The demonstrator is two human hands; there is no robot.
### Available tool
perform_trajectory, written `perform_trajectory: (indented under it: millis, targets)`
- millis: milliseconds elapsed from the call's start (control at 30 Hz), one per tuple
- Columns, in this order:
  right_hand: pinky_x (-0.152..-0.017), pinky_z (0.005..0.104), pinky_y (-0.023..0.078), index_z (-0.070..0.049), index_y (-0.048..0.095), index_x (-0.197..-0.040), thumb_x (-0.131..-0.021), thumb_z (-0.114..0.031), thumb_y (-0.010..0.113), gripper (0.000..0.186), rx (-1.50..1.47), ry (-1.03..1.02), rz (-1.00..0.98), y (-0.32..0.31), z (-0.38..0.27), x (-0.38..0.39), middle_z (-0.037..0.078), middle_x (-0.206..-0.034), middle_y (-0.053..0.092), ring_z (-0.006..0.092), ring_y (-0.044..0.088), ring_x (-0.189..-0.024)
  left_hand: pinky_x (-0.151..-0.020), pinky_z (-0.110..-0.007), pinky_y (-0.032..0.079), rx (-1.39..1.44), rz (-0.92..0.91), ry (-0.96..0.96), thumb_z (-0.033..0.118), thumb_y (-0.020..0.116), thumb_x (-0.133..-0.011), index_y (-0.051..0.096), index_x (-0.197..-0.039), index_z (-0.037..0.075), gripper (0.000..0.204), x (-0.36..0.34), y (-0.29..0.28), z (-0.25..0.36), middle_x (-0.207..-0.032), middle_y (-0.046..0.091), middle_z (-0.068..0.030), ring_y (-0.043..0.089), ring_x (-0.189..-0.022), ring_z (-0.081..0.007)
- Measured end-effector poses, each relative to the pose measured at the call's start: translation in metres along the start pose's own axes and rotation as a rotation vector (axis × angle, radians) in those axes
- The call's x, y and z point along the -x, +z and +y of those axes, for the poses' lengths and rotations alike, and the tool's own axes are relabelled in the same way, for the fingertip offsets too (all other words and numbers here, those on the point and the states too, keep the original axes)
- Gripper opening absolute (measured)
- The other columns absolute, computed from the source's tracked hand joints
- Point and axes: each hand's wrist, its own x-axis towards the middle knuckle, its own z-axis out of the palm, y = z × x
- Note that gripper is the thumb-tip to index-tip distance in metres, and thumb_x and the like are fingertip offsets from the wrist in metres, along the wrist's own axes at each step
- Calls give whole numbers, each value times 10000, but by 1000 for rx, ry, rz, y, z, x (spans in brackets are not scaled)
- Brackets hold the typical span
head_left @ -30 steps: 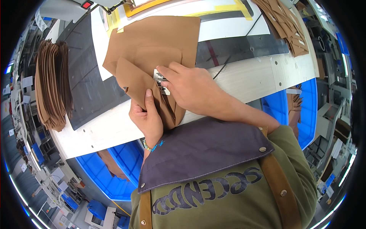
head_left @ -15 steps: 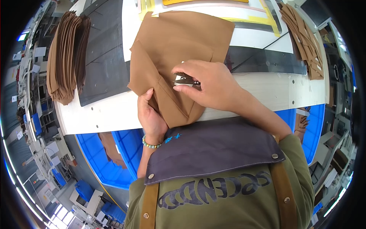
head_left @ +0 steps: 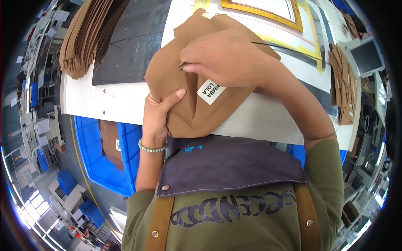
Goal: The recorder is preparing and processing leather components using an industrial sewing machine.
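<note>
A brown fabric piece (head_left: 161, 71), sewn and folded like a bag part, is held up over the near edge of the table. My left hand (head_left: 157, 113) grips its lower left side, thumb pressed on the cloth. Near the upper middle of the piece, my right hand (head_left: 228, 58) is closed around small dark thread snips (head_left: 181, 65). Only the tips of the snips show; fingers cover the rest. A white printed label (head_left: 209, 94) lies on the cloth below my right hand, partly covered by it.
On the white table (head_left: 121, 100) are a dark mat (head_left: 134, 50), a stack of brown pieces (head_left: 81, 46) at left and more brown pieces (head_left: 344, 83) at right. An orange-yellow frame (head_left: 299, 21) lies behind. Blue bins (head_left: 98, 173) stand below the edge; a monitor (head_left: 368, 56) is far right.
The fabric has been turned and spread, and its white label now shows. My right hand with the snips has moved up and slightly left. The view has shifted to the right.
</note>
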Motion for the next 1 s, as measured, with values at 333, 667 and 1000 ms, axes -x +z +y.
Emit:
perform_trajectory:
  millis: [333, 667, 1000]
  targets:
    - [-673, 434, 544, -105, 651, -952, -1035, -252, 626, 171, 35, -83, -200, 21, 13, -6, 56, -839, 695, 299, 702, -800, -829, -300, 619, -133, 4, 59, 26, 844, -910, 757, -1163, -33, 274, -12, 13, 2, -1086, 800, -115, 757, -943, -146]
    - [-657, 448, 506, -98, 595, -932, -1037, -260, 627, 196, -50, -70, -144, 26, 22, 0, 80, -820, 630, 320, 664, -778, -796, -280, 604, -202, -19, 65, 63, 816, -950, 764, -1155, -49, 239, -15, 12, -2, -1062, 803, -114, 746, -904, -126]
    - [-672, 434, 555, -107, 670, -959, -1009, -255, 655, 157, -18, -82, -130, 22, 22, 5, 43, -870, 707, 292, 710, -800, -788, -271, 588, -255, 17, 127, 57, 805, -955, 773, -1143, -40, 215, -13, 20, -9, -1046, 802, -92, 725, -896, -102]
